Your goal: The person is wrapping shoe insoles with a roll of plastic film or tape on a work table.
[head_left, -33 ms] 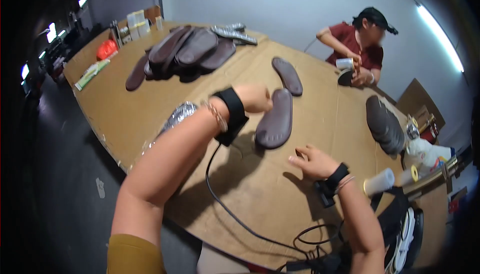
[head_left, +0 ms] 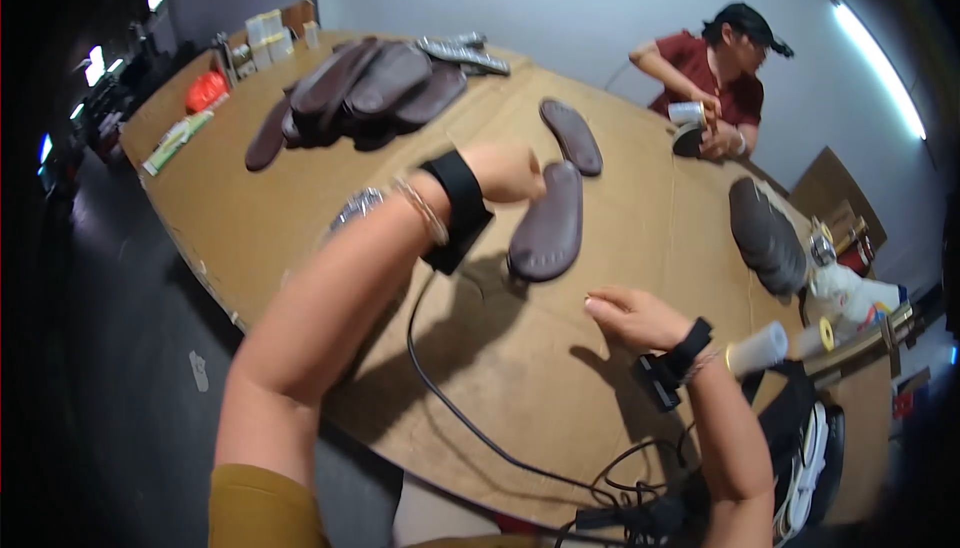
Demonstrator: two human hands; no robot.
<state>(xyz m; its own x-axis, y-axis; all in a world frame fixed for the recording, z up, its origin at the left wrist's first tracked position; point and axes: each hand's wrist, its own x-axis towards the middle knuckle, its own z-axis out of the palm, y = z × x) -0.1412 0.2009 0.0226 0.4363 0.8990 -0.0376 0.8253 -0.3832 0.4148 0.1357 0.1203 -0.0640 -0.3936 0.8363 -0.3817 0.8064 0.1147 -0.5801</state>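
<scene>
Has long, dark brown, leather-like sole (head_left: 552, 228) beside curled left hand (head_left: 508, 172)

Can't read any print on long green-and-white box (head_left: 180, 143) at far left, too small. Can see short row of pale marks near sole's lower end; can't tell if lettering or stitching.

Lies flat on brown cardboard table covering (head_left: 650, 233), near middle, just below narrower dark brown sole (head_left: 571, 136). Looks smooth, faintly glossy, rounded at both ends, broader toward the bottom.

Has left hand mostly closed, fingers bent in, right at sole's upper left edge; blurred, can't tell if touching or pinching. Has right hand (head_left: 645, 320) relaxed, loosely uncurled, nothing visible in grasp, over cardboard at lower right of sole.

Includes, for containers: clear plastic boxes (head_left: 268, 40) at back left, contents too small to tell; bunched red plastic bag (head_left: 206, 93) nearby, contents hidden; crumpled white plastic bag (head_left: 850, 298) at right, same; silvery cylindrical can (head_left: 686, 114) held by co-worker in dark red shirt (head_left: 725, 73), can't see inside.

Also has heap of dark brown soles (head_left: 370, 93) at upper left, overlapping row of dark grey soles (head_left: 765, 238) at right.
</scene>
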